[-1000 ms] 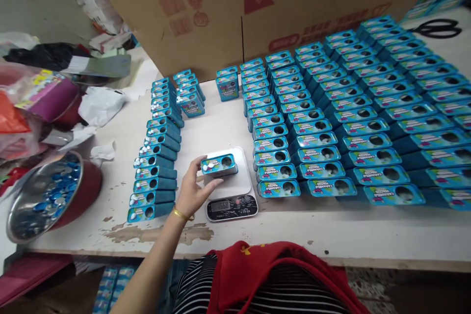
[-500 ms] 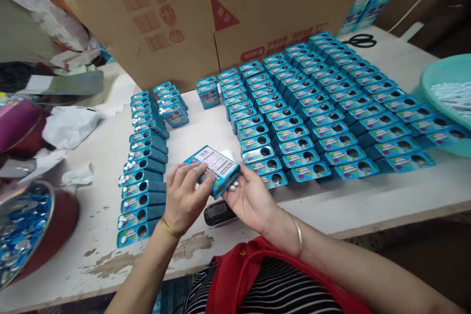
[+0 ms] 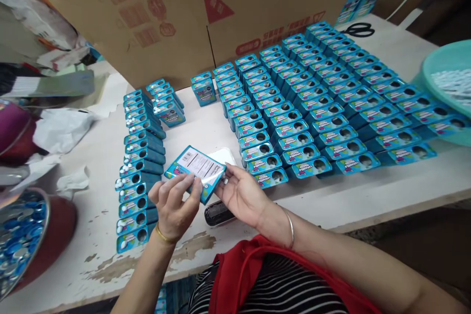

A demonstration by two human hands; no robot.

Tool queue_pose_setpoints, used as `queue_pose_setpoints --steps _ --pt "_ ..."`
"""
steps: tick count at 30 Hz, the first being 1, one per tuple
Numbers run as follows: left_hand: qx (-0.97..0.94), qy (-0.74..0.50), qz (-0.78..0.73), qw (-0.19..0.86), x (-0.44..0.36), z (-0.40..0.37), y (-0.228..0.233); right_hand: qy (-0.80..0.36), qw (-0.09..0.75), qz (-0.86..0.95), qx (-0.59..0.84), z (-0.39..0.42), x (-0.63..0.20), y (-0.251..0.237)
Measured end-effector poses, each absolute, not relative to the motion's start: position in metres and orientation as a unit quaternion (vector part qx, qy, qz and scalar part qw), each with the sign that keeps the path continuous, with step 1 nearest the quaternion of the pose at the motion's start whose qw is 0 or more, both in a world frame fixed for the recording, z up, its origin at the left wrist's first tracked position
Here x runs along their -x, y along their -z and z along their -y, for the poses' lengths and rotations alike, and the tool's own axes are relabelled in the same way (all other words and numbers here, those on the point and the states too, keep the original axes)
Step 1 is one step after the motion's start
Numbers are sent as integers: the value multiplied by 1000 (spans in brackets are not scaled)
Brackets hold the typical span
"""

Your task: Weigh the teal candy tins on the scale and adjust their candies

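A blue candy tin [image 3: 196, 169] is tilted above the table, its white printed label facing up. Fingers of my left hand [image 3: 174, 201] grip its near left side. My right hand [image 3: 245, 194] is at the tin's right end, palm up, thumb by the corner and the other fingers partly hidden beneath. A few small white candies show between that palm and the tin. Below sits what looks like a small scale, with a white plate [image 3: 225, 156] and a black display end [image 3: 218, 213].
Rows of upright blue tins [image 3: 300, 130] with round openings fill the right side. Another column of tins [image 3: 134, 206], white candies on their tops, stands left. A teal basin [image 3: 430, 66] of white candies, a red bowl [image 3: 61, 223], scissors [image 3: 358, 30] and a large carton [image 3: 176, 34] surround them.
The tin has shifted left and turned flatter, showing more of its label. The white candies under it are now less visible, and the view has shifted slightly.
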State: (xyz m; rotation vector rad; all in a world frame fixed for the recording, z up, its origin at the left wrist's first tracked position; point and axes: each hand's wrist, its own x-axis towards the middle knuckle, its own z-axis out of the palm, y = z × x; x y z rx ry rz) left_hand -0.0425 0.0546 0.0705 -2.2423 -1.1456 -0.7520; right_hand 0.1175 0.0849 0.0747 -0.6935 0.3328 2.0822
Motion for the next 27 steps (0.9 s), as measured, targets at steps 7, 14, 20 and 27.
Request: queue_pose_setpoints --steps 7,14,20,27 --pt "817 286 451 217 47 -56 -56 -838 447 -143 278 -85 -114 -67" --pt "736 403 543 -17 42 -61 -45 -827 462 -102 303 -79 -130 -66" --pt "661 416 592 -198 33 -64 -27 -811 468 -39 349 -69 -163 -66" --pt "684 379 597 -177 38 -62 -13 -835 425 -37 348 -56 -182 -69"
